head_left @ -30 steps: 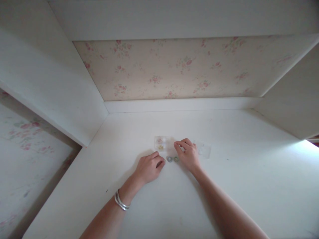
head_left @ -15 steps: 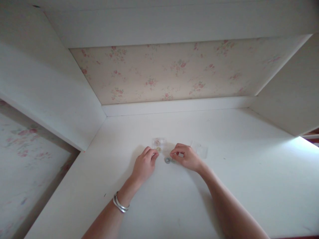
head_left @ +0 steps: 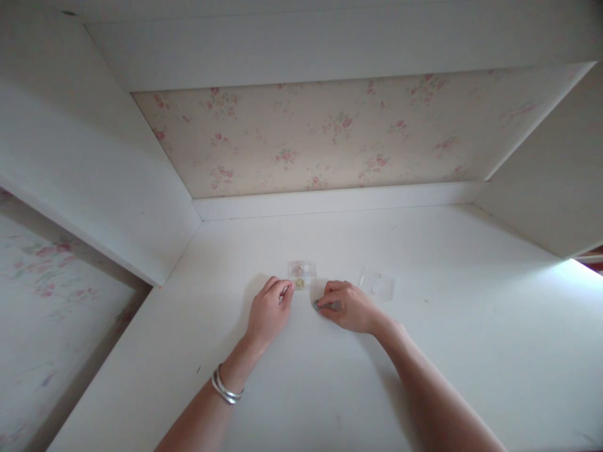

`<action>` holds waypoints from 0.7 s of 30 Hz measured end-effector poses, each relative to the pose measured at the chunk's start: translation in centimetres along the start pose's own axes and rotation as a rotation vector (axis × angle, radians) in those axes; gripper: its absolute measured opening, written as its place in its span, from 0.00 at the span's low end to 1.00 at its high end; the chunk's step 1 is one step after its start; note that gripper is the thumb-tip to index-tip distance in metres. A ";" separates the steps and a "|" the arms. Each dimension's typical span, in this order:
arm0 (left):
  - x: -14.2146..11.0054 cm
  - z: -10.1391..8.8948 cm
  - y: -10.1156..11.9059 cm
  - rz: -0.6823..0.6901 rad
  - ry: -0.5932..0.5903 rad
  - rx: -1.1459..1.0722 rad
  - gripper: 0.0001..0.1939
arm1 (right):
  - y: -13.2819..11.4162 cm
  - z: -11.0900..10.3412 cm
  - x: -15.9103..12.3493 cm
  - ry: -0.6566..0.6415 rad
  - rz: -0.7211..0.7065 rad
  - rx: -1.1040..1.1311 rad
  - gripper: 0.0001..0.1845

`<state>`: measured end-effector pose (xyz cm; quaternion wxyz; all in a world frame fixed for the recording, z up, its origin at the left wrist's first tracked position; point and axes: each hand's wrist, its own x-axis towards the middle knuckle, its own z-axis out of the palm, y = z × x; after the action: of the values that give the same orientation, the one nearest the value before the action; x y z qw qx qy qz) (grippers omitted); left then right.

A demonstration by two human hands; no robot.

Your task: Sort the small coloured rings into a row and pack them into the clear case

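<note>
on the white tabletop [head_left: 301, 389], the clear case [head_left: 307, 265] already holds a yellowish piece [head_left: 300, 282]; left outside are a small grey round piece [head_left: 316, 304], pinched narrowly by the right hand [head_left: 349, 306], and a loose clear panel [head_left: 386, 288]; what the left hand [head_left: 271, 309] grips beside the case, i cannot tell

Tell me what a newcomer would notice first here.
Probably the silver bracelet on the left wrist, above the white tabletop. Then the left hand beside a clear box, and the right hand at a small round piece. Floral wallpaper shows beyond the tabletop.
</note>
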<state>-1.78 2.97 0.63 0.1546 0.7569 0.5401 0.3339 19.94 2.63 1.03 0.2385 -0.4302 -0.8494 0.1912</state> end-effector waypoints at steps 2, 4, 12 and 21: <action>-0.3 0.0 0.0 0.003 -0.016 0.020 0.12 | 0.0 0.0 0.0 0.004 -0.003 -0.010 0.09; -0.5 0.1 0.1 0.009 -0.041 0.037 0.11 | -0.1 0.0 0.0 0.009 -0.009 -0.011 0.09; -0.7 0.2 0.3 0.003 -0.087 0.076 0.10 | -0.2 0.1 0.1 -0.021 -0.006 -0.047 0.09; -0.7 0.2 0.2 -0.008 -0.105 0.085 0.11 | -0.5 -0.1 0.1 0.056 -0.026 -0.009 0.09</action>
<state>-1.63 2.26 0.32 0.1517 0.7770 0.5480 0.2700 19.64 2.47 1.42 0.2626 -0.4251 -0.8489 0.1723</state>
